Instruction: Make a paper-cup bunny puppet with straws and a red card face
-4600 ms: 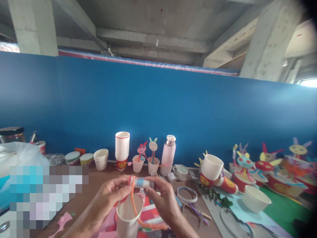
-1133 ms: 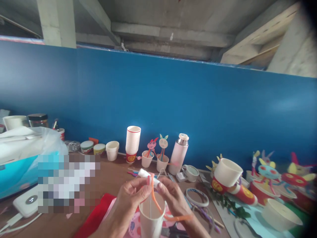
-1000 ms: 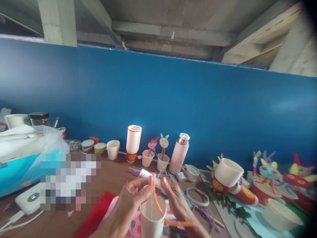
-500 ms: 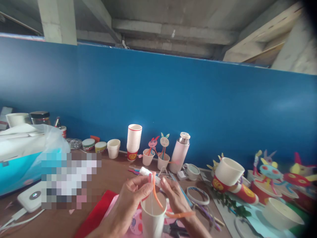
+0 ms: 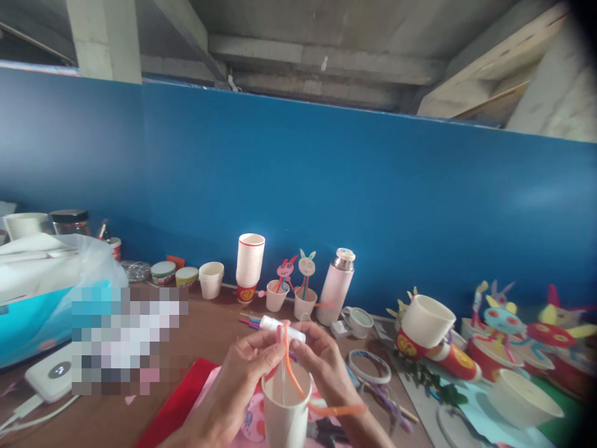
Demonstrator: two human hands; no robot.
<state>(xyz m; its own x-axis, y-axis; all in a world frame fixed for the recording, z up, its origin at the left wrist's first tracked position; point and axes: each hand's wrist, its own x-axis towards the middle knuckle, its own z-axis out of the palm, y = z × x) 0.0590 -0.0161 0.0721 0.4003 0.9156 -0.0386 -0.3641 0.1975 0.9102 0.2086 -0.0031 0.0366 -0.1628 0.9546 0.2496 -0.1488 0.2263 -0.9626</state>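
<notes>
My left hand [image 5: 247, 373] pinches the upper ends of pipe cleaners above a white paper cup [image 5: 285, 429]. An orange pipe cleaner [image 5: 295, 376] bends over a slim white tube [image 5: 275, 325], runs down into the cup and has a piece sticking out at the right. My right hand [image 5: 324, 361] is closed, thumb and fingers at the right end of the tube, which lies crosswise above the cup. The tube resembles a glue stick; its kind is unclear. Pale stems stand inside the cup. Behind the cup lies a pink paper piece with spots [image 5: 254, 420], partly covered.
Black-handled scissors [image 5: 329, 429] lie right of the cup. Farther back stand stacked paper cups [image 5: 249, 261], two cup figures [image 5: 305, 302] and a pink thermos [image 5: 336, 286]. Tape rolls [image 5: 370, 367] and finished cup figures [image 5: 504, 336] are at the right, a power bank [image 5: 53, 373] at the left.
My right fingers have come up and closed in around the white tube's right end. My left hand keeps its pinch. The view has shifted slightly.
</notes>
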